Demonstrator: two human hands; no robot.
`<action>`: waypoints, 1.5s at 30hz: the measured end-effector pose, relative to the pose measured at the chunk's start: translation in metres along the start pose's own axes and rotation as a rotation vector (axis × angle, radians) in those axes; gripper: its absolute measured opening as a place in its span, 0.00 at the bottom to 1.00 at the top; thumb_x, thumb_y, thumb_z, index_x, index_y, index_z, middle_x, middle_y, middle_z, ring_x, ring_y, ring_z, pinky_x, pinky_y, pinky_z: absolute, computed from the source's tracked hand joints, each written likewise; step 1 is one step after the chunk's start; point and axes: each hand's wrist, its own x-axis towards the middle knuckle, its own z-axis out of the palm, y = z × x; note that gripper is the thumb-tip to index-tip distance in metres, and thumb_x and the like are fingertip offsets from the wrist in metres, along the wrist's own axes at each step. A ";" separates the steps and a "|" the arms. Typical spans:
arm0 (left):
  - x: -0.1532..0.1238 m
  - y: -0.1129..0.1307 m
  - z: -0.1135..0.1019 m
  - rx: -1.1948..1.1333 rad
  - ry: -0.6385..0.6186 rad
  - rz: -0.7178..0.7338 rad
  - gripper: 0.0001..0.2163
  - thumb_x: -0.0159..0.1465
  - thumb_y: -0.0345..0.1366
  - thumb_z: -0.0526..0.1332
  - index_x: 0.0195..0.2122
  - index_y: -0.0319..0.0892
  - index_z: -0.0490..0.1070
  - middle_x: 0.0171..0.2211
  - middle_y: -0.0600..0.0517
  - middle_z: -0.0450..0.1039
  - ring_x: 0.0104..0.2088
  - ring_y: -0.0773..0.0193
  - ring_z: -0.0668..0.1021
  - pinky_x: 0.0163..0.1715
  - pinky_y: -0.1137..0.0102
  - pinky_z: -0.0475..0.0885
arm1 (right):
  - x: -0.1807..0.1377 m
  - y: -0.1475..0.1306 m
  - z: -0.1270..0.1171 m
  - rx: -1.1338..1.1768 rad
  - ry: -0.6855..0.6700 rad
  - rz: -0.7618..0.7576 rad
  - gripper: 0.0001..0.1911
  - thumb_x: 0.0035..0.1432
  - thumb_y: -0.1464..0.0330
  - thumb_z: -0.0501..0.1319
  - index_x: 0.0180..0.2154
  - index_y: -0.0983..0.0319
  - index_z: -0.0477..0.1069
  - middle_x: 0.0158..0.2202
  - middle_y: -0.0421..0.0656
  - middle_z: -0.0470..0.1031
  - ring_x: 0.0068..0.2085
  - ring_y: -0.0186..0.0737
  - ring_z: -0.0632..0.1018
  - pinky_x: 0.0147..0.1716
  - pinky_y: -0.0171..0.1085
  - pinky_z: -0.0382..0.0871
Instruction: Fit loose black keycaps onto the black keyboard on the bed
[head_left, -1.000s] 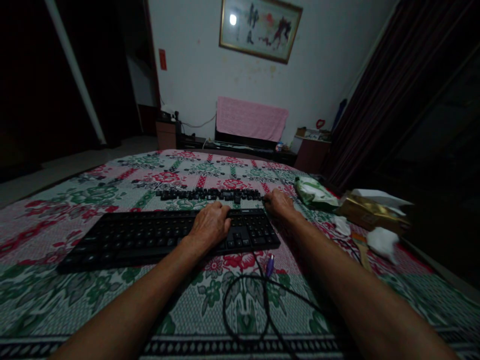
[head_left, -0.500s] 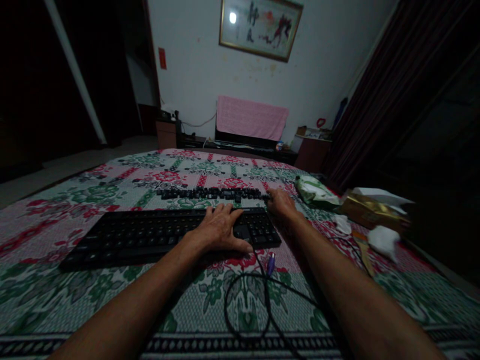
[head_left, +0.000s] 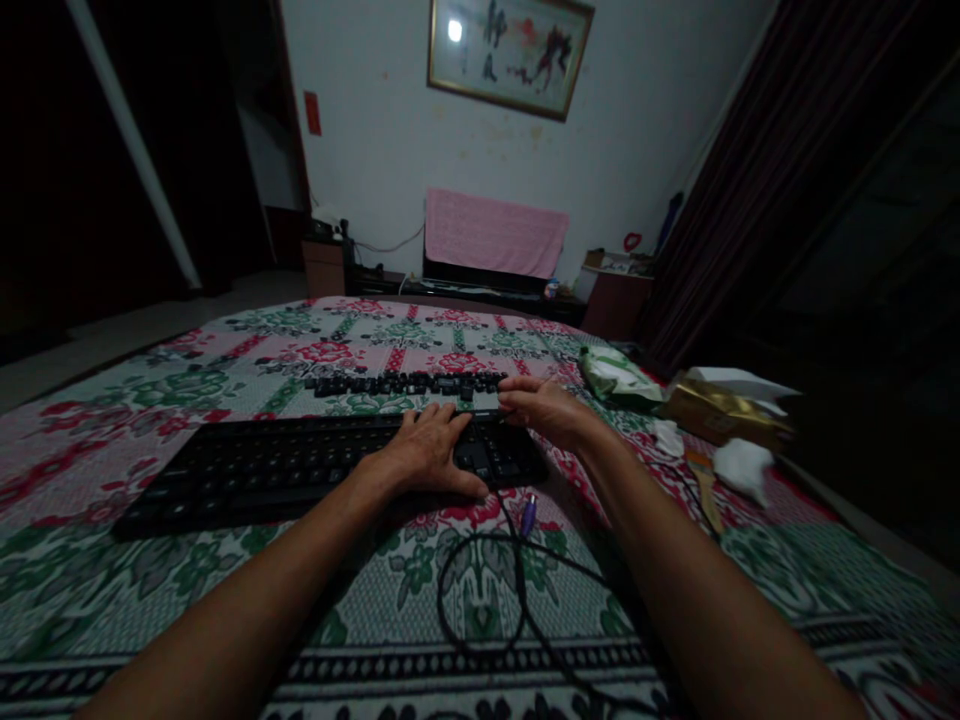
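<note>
A black computer keyboard (head_left: 292, 470) lies on the flowered cloth, with pale spots where some keycaps seem to be off. My left hand (head_left: 431, 455) rests on its right part, fingers spread and thumb stretched toward the near edge. Over the top right of the keyboard, my right hand (head_left: 551, 408) is closed in a pinch. Something small and dark shows at its fingertips, too small and dim to name. Behind the keyboard runs a row of loose black keycaps (head_left: 405, 383); its right end meets my right fingers in the view.
A looped black cable (head_left: 442, 590) with a purple plug (head_left: 529, 515) lies in front. To the right are a green-and-white packet (head_left: 619, 378), a gold tissue box (head_left: 720, 410), a brush (head_left: 705, 490) and crumpled white tissue (head_left: 742, 470).
My right hand has moved left and nearer, from the right end of the keycap row to above the keyboard's top right. My left hand stays on the keyboard. The view has shifted slightly.
</note>
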 end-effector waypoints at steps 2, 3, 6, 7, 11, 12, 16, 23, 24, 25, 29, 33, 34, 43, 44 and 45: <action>0.000 0.000 -0.001 0.007 -0.016 -0.001 0.47 0.42 0.64 0.58 0.60 0.43 0.55 0.62 0.38 0.51 0.59 0.42 0.56 0.56 0.48 0.49 | -0.004 0.004 0.000 0.078 -0.052 0.068 0.13 0.39 0.77 0.64 0.31 0.63 0.68 0.24 0.37 0.71 0.25 0.29 0.73 0.25 0.29 0.67; 0.000 0.001 -0.001 0.010 -0.022 -0.002 0.47 0.42 0.64 0.58 0.60 0.43 0.54 0.62 0.38 0.50 0.60 0.42 0.56 0.56 0.48 0.50 | -0.005 0.005 0.000 0.097 -0.073 0.079 0.13 0.38 0.78 0.63 0.30 0.63 0.68 0.25 0.37 0.72 0.27 0.30 0.74 0.27 0.29 0.68; -0.001 0.003 -0.004 0.022 -0.031 -0.002 0.46 0.43 0.63 0.58 0.61 0.43 0.54 0.62 0.39 0.50 0.60 0.43 0.56 0.56 0.49 0.50 | -0.008 0.011 -0.002 0.076 -0.081 0.062 0.09 0.41 0.77 0.62 0.28 0.63 0.67 0.26 0.39 0.73 0.30 0.31 0.75 0.29 0.29 0.69; -0.001 0.003 -0.004 0.027 -0.035 -0.003 0.46 0.44 0.63 0.58 0.61 0.42 0.54 0.62 0.39 0.50 0.60 0.43 0.56 0.56 0.50 0.50 | -0.008 0.012 -0.003 0.058 -0.078 0.047 0.07 0.43 0.76 0.62 0.28 0.63 0.67 0.27 0.39 0.73 0.31 0.31 0.75 0.29 0.29 0.69; -0.001 0.005 -0.007 0.045 -0.056 -0.017 0.46 0.45 0.63 0.58 0.61 0.42 0.54 0.62 0.38 0.51 0.60 0.43 0.56 0.56 0.51 0.51 | -0.008 0.016 -0.006 -0.073 -0.108 -0.023 0.05 0.46 0.71 0.60 0.29 0.63 0.67 0.28 0.39 0.72 0.30 0.31 0.73 0.26 0.28 0.66; -0.001 0.005 -0.007 0.044 -0.064 -0.017 0.46 0.44 0.63 0.57 0.61 0.42 0.53 0.62 0.39 0.50 0.60 0.43 0.56 0.57 0.51 0.50 | -0.008 0.017 -0.008 -0.145 -0.110 -0.044 0.05 0.47 0.70 0.60 0.29 0.63 0.67 0.28 0.39 0.72 0.29 0.31 0.72 0.25 0.28 0.64; 0.000 0.003 -0.006 0.034 -0.087 -0.008 0.50 0.42 0.67 0.55 0.62 0.41 0.51 0.63 0.39 0.47 0.61 0.42 0.53 0.57 0.51 0.50 | -0.009 0.015 -0.013 -0.479 -0.070 -0.119 0.09 0.51 0.64 0.57 0.30 0.64 0.67 0.23 0.36 0.66 0.24 0.29 0.66 0.22 0.28 0.59; 0.000 0.001 -0.005 0.025 -0.081 -0.010 0.50 0.42 0.68 0.54 0.62 0.41 0.52 0.62 0.38 0.48 0.61 0.43 0.53 0.57 0.50 0.49 | -0.011 0.008 -0.024 -0.454 -0.112 -0.163 0.10 0.48 0.66 0.60 0.35 0.64 0.69 0.23 0.36 0.67 0.24 0.29 0.67 0.25 0.30 0.61; 0.000 0.001 -0.005 0.025 -0.076 -0.007 0.50 0.42 0.68 0.54 0.62 0.41 0.52 0.62 0.38 0.48 0.61 0.43 0.54 0.57 0.50 0.50 | -0.012 0.006 -0.025 -0.434 -0.124 -0.167 0.11 0.48 0.66 0.60 0.36 0.64 0.69 0.24 0.37 0.68 0.24 0.30 0.68 0.25 0.30 0.62; 0.000 0.002 -0.005 0.025 -0.073 -0.004 0.50 0.42 0.68 0.54 0.61 0.41 0.53 0.62 0.39 0.49 0.60 0.43 0.54 0.57 0.51 0.50 | -0.013 0.004 -0.026 -0.413 -0.144 -0.170 0.12 0.48 0.66 0.60 0.36 0.64 0.69 0.24 0.37 0.69 0.25 0.30 0.69 0.26 0.31 0.62; -0.001 0.003 -0.006 0.024 -0.066 0.002 0.49 0.43 0.67 0.54 0.61 0.42 0.53 0.61 0.40 0.51 0.59 0.43 0.56 0.56 0.51 0.52 | -0.018 -0.002 -0.025 -0.384 -0.282 -0.161 0.11 0.48 0.67 0.60 0.35 0.64 0.70 0.26 0.39 0.71 0.26 0.30 0.70 0.28 0.31 0.64; -0.001 0.001 -0.006 0.025 -0.066 0.001 0.49 0.42 0.67 0.54 0.61 0.43 0.53 0.61 0.41 0.50 0.59 0.43 0.56 0.56 0.52 0.52 | -0.017 0.001 -0.019 -0.395 -0.321 -0.157 0.09 0.48 0.69 0.59 0.34 0.65 0.69 0.24 0.38 0.70 0.24 0.28 0.68 0.25 0.30 0.62; -0.001 0.001 -0.005 0.026 -0.067 0.001 0.49 0.42 0.68 0.54 0.61 0.43 0.53 0.61 0.40 0.50 0.59 0.43 0.56 0.56 0.52 0.52 | -0.016 0.003 -0.018 -0.394 -0.320 -0.152 0.09 0.48 0.69 0.59 0.34 0.65 0.69 0.23 0.38 0.70 0.23 0.28 0.68 0.25 0.30 0.61; -0.001 0.002 -0.005 0.043 -0.050 0.009 0.48 0.42 0.68 0.54 0.61 0.44 0.53 0.61 0.41 0.52 0.58 0.45 0.58 0.56 0.53 0.54 | -0.017 0.001 -0.018 -0.488 -0.353 -0.224 0.11 0.49 0.65 0.60 0.35 0.65 0.71 0.24 0.37 0.68 0.24 0.28 0.66 0.25 0.30 0.59; -0.001 0.002 -0.005 0.044 -0.046 0.011 0.48 0.42 0.68 0.54 0.61 0.44 0.54 0.60 0.42 0.52 0.58 0.45 0.59 0.56 0.53 0.54 | -0.018 0.001 -0.018 -0.492 -0.361 -0.237 0.11 0.49 0.65 0.60 0.35 0.65 0.71 0.25 0.37 0.69 0.25 0.28 0.66 0.26 0.30 0.59; -0.001 0.003 -0.005 0.045 -0.043 0.013 0.48 0.42 0.68 0.54 0.61 0.44 0.54 0.60 0.42 0.53 0.58 0.45 0.59 0.55 0.53 0.55 | -0.018 0.000 -0.018 -0.496 -0.369 -0.250 0.11 0.49 0.65 0.60 0.34 0.65 0.72 0.25 0.37 0.69 0.26 0.29 0.67 0.27 0.30 0.60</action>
